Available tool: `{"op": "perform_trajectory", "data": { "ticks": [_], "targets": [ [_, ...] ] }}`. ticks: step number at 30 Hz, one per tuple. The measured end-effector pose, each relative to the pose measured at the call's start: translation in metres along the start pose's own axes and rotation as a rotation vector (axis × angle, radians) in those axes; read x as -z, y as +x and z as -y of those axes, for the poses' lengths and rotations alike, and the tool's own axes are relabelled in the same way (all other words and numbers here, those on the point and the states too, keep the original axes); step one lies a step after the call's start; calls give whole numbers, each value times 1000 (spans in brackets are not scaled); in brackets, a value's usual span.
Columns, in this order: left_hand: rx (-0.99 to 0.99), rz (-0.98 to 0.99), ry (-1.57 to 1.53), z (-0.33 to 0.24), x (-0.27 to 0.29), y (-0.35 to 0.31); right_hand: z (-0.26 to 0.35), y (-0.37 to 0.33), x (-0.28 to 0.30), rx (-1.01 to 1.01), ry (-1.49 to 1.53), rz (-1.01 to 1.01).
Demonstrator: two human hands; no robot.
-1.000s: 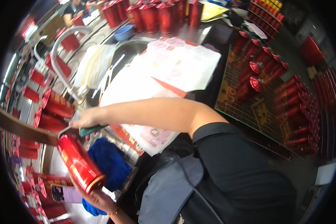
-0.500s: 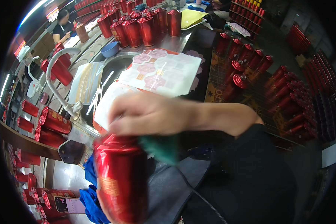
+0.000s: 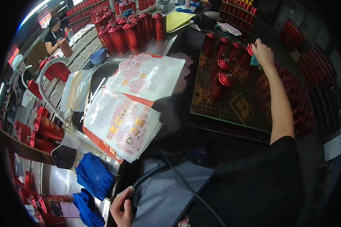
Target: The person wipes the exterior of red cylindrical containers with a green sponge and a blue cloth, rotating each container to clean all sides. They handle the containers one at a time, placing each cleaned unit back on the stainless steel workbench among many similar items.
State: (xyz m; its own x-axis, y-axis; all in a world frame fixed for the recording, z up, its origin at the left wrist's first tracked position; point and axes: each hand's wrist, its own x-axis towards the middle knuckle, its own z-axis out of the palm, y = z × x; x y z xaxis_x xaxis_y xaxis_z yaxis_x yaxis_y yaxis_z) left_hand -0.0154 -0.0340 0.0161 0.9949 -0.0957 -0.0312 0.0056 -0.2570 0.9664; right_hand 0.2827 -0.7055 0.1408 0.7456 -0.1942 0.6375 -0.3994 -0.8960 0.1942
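Right grip [image 3: 264,56] at the top of a smooth, shiny red bottle [image 3: 246,58], far right — whether clenched, I cannot tell; left grip [image 3: 123,209], near, loosely curled, nothing visible inside. A flat gridded board [image 3: 246,92] lies right — then glossy printed sheets [image 3: 127,121], crumpled blue cloth [image 3: 94,176] near left, and a green scrap [image 3: 255,61] under the right palm.

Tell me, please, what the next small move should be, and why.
Perhaps steady the red bottle before drawing the right hand away: that hand is at the bottle's top, and other bottles stand close by on the dark mat.
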Motion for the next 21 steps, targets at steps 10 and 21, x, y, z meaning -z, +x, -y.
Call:
{"op": "perform_trajectory", "data": {
  "ticks": [10,21],
  "targets": [
    [460,-47,13,26,2,-30,-26,-80,-156,-355,282,331],
    [387,-628,-738,153,36,-117,39,-133,7,99,1041,772]
  ]
}}
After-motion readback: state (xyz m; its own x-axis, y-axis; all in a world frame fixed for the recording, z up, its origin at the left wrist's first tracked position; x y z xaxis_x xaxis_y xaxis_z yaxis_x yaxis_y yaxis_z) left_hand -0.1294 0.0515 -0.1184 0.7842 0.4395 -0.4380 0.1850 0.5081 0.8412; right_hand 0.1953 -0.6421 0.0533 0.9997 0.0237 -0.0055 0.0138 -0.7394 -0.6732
